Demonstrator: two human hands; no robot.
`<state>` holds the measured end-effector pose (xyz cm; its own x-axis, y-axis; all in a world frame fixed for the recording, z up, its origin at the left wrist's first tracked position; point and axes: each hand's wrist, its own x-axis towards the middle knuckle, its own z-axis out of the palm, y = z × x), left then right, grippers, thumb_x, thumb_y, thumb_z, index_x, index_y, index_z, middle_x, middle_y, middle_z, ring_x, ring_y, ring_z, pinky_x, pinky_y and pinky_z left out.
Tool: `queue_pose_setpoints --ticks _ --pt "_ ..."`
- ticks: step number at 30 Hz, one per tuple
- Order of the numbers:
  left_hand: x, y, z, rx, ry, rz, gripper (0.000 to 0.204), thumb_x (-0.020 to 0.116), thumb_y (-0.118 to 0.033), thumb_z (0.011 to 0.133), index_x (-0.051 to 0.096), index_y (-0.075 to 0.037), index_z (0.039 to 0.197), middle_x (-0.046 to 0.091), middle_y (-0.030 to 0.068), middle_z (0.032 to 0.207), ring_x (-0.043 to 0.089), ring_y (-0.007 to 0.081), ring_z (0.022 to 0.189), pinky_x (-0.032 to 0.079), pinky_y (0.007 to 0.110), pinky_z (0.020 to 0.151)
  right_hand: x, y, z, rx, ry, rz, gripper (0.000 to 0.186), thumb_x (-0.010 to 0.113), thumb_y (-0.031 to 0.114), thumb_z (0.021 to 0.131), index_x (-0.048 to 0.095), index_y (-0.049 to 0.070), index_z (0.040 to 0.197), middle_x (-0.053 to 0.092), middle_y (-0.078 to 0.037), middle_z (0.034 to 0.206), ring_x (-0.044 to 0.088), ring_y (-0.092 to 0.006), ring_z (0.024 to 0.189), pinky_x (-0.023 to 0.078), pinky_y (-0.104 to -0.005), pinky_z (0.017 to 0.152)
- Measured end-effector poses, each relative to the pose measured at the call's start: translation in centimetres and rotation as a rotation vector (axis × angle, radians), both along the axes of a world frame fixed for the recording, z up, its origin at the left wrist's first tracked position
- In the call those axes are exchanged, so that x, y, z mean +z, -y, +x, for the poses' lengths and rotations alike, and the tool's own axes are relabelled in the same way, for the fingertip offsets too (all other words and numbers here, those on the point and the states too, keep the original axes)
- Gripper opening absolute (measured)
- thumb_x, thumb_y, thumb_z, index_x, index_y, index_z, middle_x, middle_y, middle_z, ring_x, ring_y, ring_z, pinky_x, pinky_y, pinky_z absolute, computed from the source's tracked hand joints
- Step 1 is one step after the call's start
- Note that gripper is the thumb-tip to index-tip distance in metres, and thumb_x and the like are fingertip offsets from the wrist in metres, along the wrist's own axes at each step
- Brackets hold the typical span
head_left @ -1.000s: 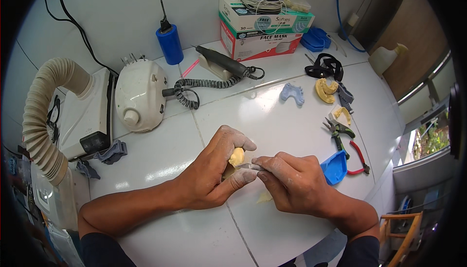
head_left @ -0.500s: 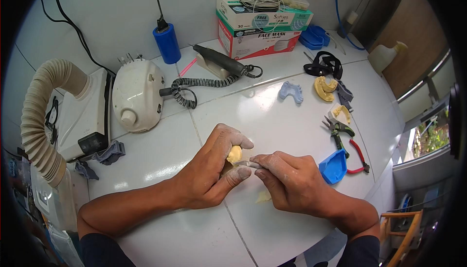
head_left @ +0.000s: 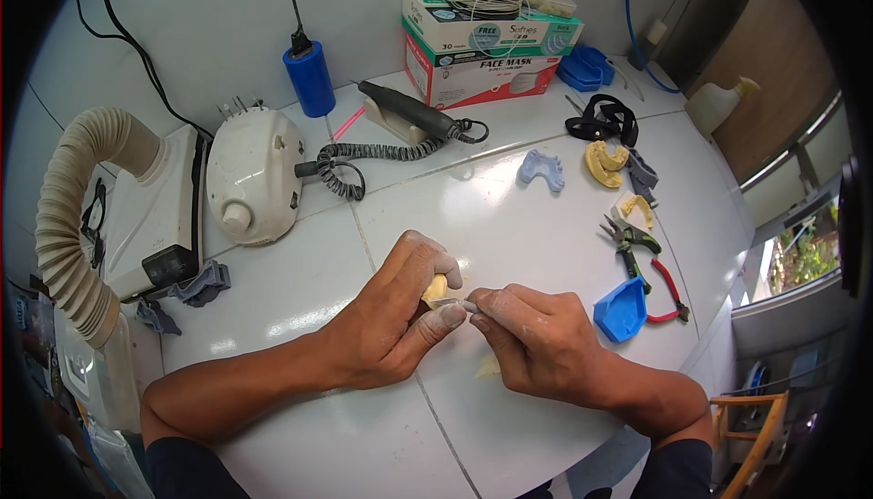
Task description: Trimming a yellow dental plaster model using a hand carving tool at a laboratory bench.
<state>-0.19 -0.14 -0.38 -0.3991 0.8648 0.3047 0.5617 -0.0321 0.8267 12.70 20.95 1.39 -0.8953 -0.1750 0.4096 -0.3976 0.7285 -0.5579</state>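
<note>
My left hand (head_left: 397,317), dusted with white powder, is closed around a small yellow plaster dental cast (head_left: 437,289). Fingers and thumb cover most of the cast. My right hand (head_left: 541,340) pinches a slim metal knife (head_left: 468,305), its grip mostly hidden in the fist. The blade tip meets the lower edge of the cast, just above my left thumb. Pale yellow shavings (head_left: 488,367) lie on the white tiled tabletop (head_left: 364,444) below my right hand.
At right lie black-green pliers (head_left: 632,237), red-handled pliers (head_left: 670,292), a blue tray (head_left: 621,311), yellow casts (head_left: 605,164) and a light-blue dental mould (head_left: 542,170). A corded handpiece (head_left: 414,108), white control unit (head_left: 255,176) and ribbed hose (head_left: 68,217) stand left; mask boxes (head_left: 491,54) stand behind.
The fingers of my left hand have curled in closer around the cast. The knife has shifted slightly against the cast's lower edge, with my right hand moving a little left.
</note>
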Motion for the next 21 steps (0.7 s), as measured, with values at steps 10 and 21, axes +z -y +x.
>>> queue_pose_setpoints --ticks 10,21 --pt "-0.19 -0.28 -0.01 0.024 0.024 0.007 0.026 0.062 -0.027 0.115 0.056 -0.004 0.123 0.049 0.0137 0.115 0.051 0.0249 0.102 0.045 0.038 0.092 -0.12 0.07 -0.13 -0.021 0.005 -0.045 0.016 0.077 0.002 0.098 0.070 0.001 0.112 0.068 -0.012 0.082 0.067 -0.0328 0.059 0.052 -0.0413 0.051" --pt "-0.06 -0.03 -0.03 0.012 0.078 -0.006 0.033 0.065 -0.027 0.113 0.053 -0.001 0.130 0.049 0.0158 0.120 0.052 0.0253 0.102 0.046 0.038 0.091 -0.18 0.07 -0.04 -0.016 -0.003 -0.063 0.015 0.076 0.003 0.099 0.071 0.001 0.113 0.070 -0.012 0.084 0.068 -0.0335 0.060 0.053 -0.0419 0.052"
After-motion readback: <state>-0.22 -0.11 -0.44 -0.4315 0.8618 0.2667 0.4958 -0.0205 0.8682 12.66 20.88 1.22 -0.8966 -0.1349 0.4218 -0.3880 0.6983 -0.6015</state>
